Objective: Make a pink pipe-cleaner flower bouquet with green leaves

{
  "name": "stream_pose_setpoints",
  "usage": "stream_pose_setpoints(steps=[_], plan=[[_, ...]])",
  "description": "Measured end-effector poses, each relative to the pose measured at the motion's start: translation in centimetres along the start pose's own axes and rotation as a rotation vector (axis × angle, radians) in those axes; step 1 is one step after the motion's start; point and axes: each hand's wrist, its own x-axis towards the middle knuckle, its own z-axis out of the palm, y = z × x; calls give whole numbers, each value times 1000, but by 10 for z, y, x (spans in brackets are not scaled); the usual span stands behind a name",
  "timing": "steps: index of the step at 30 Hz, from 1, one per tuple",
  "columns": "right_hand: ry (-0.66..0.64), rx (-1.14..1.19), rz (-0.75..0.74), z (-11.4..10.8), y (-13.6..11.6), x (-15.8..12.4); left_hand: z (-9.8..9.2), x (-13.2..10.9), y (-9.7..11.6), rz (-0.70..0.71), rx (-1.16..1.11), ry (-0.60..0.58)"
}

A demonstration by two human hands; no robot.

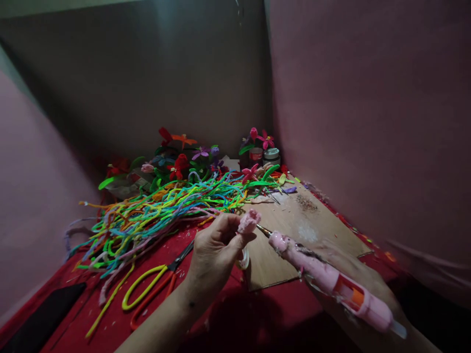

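Note:
Between the thumb and fingers of my left hand (pixel 217 245) is a small fuzzy pink flower bud (pixel 248 223), its open end facing up and right. My right hand (pixel 362 274) grips a pink hot glue gun (pixel 311 262), mostly from behind, so its fingers are largely hidden. The gun's metal nozzle (pixel 264 230) points left at the bud's right side; whether it touches cannot be made out. Dried glue coats the gun's front. Below my left fingers a pale ring-shaped item (pixel 243 259) shows in part.
Colourful pipe cleaners (pixel 172 206) lie heaped on the red cloth (pixel 221 314). Scissors (pixel 158 284) with yellow and red handles rest left of my wrist. A brown board (pixel 272 267) carries glue spots. Finished fuzzy flowers (pixel 178 166) and a lidded jar (pixel 271 156) stand behind. A black flat object (pixel 47 318) lies front left.

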Motion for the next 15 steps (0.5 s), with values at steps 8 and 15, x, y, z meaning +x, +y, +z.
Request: stream_pose_setpoints(steps=[8,15], plan=[[61,-52,17,15,19,-18,1,0,1,1,6,14],[148,-119,53,19,30,-35,2,-1,3,-12,-11,23]])
